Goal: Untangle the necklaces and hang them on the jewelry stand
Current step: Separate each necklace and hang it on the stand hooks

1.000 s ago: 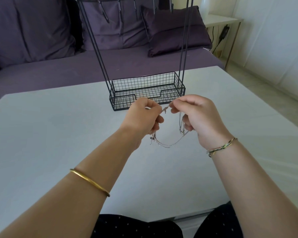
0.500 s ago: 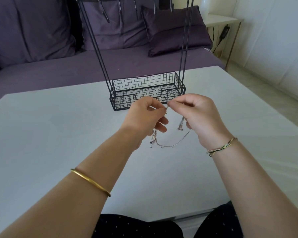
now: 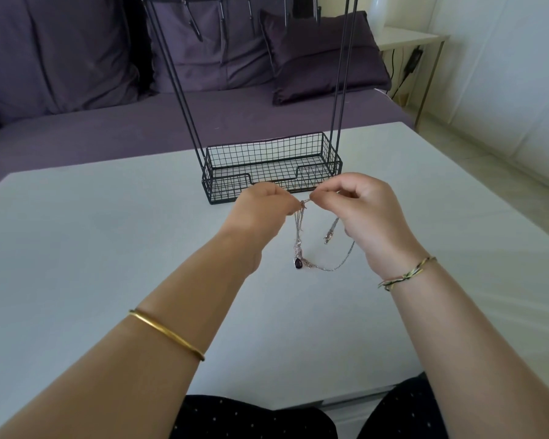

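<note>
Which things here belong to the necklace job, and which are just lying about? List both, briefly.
Job in hand:
- tangled necklaces, pinched at the top by the left hand and right hand
- black wire jewelry stand, behind the hands

Just lying about:
- purple sofa and cushion
- white side table
- gold bangle and woven bracelet, worn on the wrists

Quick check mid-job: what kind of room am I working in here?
Probably a home living room: a purple sofa with cushions stands behind the white table, and a small side table with a charger is by the wall.
</note>
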{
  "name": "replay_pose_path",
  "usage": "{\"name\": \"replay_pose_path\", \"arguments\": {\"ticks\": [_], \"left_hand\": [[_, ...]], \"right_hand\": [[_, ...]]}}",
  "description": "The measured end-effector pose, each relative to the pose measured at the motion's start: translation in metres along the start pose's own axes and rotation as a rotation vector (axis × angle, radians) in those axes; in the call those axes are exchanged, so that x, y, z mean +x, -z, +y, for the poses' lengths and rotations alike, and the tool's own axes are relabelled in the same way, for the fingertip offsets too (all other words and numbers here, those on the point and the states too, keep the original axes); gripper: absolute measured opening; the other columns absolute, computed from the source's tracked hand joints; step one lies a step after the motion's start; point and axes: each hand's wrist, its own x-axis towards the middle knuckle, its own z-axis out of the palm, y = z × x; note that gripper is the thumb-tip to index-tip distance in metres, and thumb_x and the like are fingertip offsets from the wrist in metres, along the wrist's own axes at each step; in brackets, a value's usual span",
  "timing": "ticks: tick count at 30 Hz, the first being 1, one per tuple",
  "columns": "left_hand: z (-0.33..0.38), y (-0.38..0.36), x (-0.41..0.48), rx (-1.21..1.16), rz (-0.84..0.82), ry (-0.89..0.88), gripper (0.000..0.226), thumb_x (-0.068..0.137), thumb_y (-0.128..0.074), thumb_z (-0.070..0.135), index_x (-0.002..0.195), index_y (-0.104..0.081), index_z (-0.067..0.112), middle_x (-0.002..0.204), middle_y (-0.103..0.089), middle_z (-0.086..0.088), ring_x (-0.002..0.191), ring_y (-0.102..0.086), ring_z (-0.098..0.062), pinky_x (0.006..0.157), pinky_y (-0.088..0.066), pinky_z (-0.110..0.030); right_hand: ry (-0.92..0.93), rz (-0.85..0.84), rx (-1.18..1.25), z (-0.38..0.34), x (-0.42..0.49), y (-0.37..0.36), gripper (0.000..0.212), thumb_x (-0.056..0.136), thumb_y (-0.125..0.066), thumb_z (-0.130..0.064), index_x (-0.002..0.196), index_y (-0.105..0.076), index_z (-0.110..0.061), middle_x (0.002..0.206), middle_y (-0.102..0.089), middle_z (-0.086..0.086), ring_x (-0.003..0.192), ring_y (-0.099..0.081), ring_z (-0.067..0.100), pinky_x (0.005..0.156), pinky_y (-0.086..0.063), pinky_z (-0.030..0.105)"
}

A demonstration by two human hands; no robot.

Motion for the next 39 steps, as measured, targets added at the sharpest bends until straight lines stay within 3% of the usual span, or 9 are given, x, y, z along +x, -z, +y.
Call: {"name": "replay_pose_path", "arguments": {"ticks": [4,13,18,23,26,29,34,36,39], "left_hand": [[0.001,-0.001,-0.001,-0.033,0.001,-0.005,0.010,0.085,-0.057,0.013,0.076,-0.056,0.016,0.073,-0.058,0.004,0.071,-0.049,-0.012,0.064,-0.041,-0.023],[-0.003,0.007,0.002,-0.149,-0.025,0.073,0.013,0.090,-0.046,0.007,0.080,-0.054,0.012,0.073,-0.068,0.000,0.059,-0.052,-0.010,0.054,-0.043,-0.023],[-0.003,0.004,0.002,-0.103,0.000,0.057,0.016,0.092,-0.047,0.007,0.078,-0.053,0.012,0.068,-0.058,0.000,0.057,-0.048,-0.011,0.053,-0.044,-0.023],[-0.009,0.009,0.008,-0.055,0.148,-0.009,0.027,0.091,-0.037,-0.004,0.098,-0.057,0.011,0.080,-0.058,-0.004,0.062,-0.053,-0.012,0.057,-0.051,-0.023],[-0.016,0.012,0.014,0.049,0.170,0.040,0.025,0.093,-0.037,-0.005,0.097,-0.058,0.007,0.081,-0.055,-0.005,0.064,-0.055,-0.014,0.064,-0.054,-0.028],[-0.023,0.012,0.016,0.291,0.024,0.135,0.014,0.095,-0.043,0.003,0.093,-0.056,0.007,0.077,-0.057,-0.005,0.065,-0.057,-0.015,0.065,-0.052,-0.028],[-0.031,0.008,0.011,0.831,-0.061,0.055,0.022,0.091,-0.044,0.005,0.107,-0.060,0.005,0.113,-0.056,-0.015,0.101,-0.059,-0.029,0.068,-0.047,-0.033],[-0.033,0.006,0.013,0.756,-0.074,-0.046,0.019,0.090,-0.049,0.006,0.101,-0.062,0.015,0.109,-0.051,-0.006,0.100,-0.056,-0.024,0.072,-0.049,-0.035],[-0.037,-0.002,0.017,0.569,-0.127,-0.133,0.030,0.090,-0.055,0.012,0.118,-0.061,0.023,0.110,-0.053,0.004,0.094,-0.054,-0.015,0.063,-0.043,-0.023]], "right_hand": [[-0.008,0.012,0.013,-0.001,0.000,-0.002,0.014,0.080,-0.065,-0.009,0.069,-0.066,-0.017,0.044,-0.046,-0.018,0.042,-0.039,0.000,0.043,-0.030,0.011],[-0.075,0.044,0.122,-0.001,0.001,0.004,0.008,0.082,-0.063,-0.008,0.075,-0.066,-0.007,0.064,-0.059,-0.002,0.038,-0.037,0.001,0.040,-0.027,0.014],[-0.072,0.047,0.137,-0.002,0.000,0.005,0.006,0.085,-0.065,-0.012,0.080,-0.067,-0.008,0.062,-0.055,0.001,0.035,-0.037,0.001,0.036,-0.026,0.014],[-0.042,0.089,0.103,0.000,0.001,0.006,0.007,0.085,-0.065,-0.013,0.085,-0.069,-0.007,0.058,-0.051,-0.002,0.037,-0.041,-0.001,0.036,-0.027,0.013],[-0.029,0.099,0.090,0.001,0.002,0.006,0.006,0.084,-0.065,-0.014,0.082,-0.069,-0.009,0.054,-0.048,-0.002,0.037,-0.037,0.002,0.036,-0.026,0.014],[-0.016,0.099,0.085,0.001,0.002,0.005,0.007,0.084,-0.066,-0.014,0.081,-0.070,-0.010,0.049,-0.043,-0.004,0.037,-0.032,0.004,0.037,-0.026,0.015],[0.035,0.088,0.073,0.000,0.002,0.002,0.005,0.084,-0.067,-0.015,0.083,-0.072,-0.011,0.041,-0.046,-0.017,0.039,-0.038,0.001,0.041,-0.027,0.008],[0.044,0.086,0.085,-0.001,0.001,0.003,0.006,0.084,-0.068,-0.015,0.084,-0.072,-0.011,0.041,-0.046,-0.018,0.039,-0.038,0.001,0.041,-0.027,0.008],[0.060,0.065,0.105,-0.003,0.000,0.002,0.008,0.085,-0.067,-0.015,0.086,-0.072,-0.010,0.041,-0.045,-0.018,0.040,-0.037,0.002,0.041,-0.027,0.008]]}}
